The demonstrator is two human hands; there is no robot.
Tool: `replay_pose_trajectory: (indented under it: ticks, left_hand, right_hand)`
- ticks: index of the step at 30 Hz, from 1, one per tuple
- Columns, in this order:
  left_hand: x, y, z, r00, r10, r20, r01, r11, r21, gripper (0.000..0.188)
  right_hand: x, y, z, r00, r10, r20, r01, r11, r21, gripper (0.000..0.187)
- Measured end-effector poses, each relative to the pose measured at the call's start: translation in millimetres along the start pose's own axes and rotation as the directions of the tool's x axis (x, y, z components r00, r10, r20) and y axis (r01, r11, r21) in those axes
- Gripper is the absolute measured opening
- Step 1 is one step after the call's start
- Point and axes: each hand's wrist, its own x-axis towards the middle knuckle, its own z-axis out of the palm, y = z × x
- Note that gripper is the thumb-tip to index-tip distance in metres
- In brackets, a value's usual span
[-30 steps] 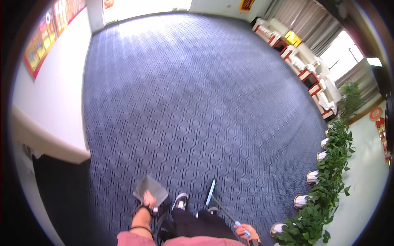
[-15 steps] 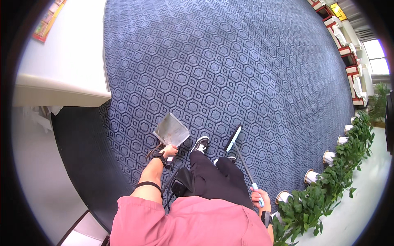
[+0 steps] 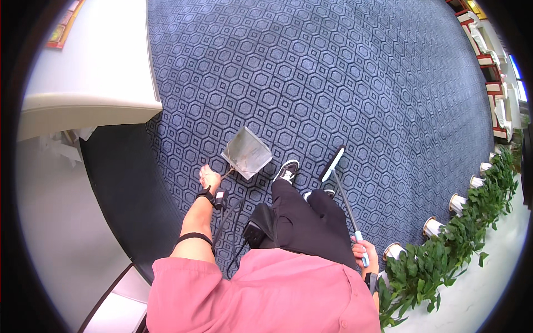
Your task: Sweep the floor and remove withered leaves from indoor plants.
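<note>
Head cam: right hand point(image 3: 364, 252) is wrapped around the broom point(image 3: 346, 202), lower right of frame. Left hand point(image 3: 210, 177) is just beside the dustpan point(image 3: 248, 154) near mid-frame, honestly can't tell if it's gripping.

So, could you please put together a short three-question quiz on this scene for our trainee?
1. Which is nearest the left hand: A) the brush head, B) the grey dustpan, C) the armchairs?
2. True or false: the row of leafy potted plants runs along the person's right side.
3. Fill in the blank: the ____ hand grips the light-blue handle.

Key: 1. B; 2. True; 3. right.
</note>
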Motion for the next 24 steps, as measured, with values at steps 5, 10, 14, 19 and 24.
replay_pose_trajectory:
  ticks: [5, 10, 14, 19, 24]
  left_hand:
    - [-16, -26, 22, 0.934, -0.029, 0.355, 0.075, 0.990, -0.115, 0.033]
    - [-19, -21, 33, 0.921, -0.068, 0.383, 0.092, 0.995, -0.044, 0.028]
    - [-17, -15, 32, 0.948, -0.072, 0.310, 0.052, 0.996, 0.074, 0.020]
    - [28, -70, 48, 0.822, 0.221, 0.525, -0.368, 0.909, 0.193, 0.026]
    - [49, 44, 41, 0.623, 0.485, 0.614, -0.479, 0.857, -0.191, 0.028]
  right_hand:
    - [5, -1, 4, 1.000, 0.023, -0.004, -0.023, 1.000, 0.000, 0.022]
    - [-2, 1, 5, 1.000, -0.017, 0.021, 0.017, 1.000, 0.022, 0.022]
    - [-9, 2, 11, 1.000, -0.014, 0.020, 0.014, 1.000, 0.026, 0.023]
    - [5, -9, 0, 0.936, 0.165, 0.312, -0.239, 0.947, 0.215, 0.022]
    - [-36, -17, -25, 0.938, -0.215, 0.272, 0.097, 0.916, 0.389, 0.016]
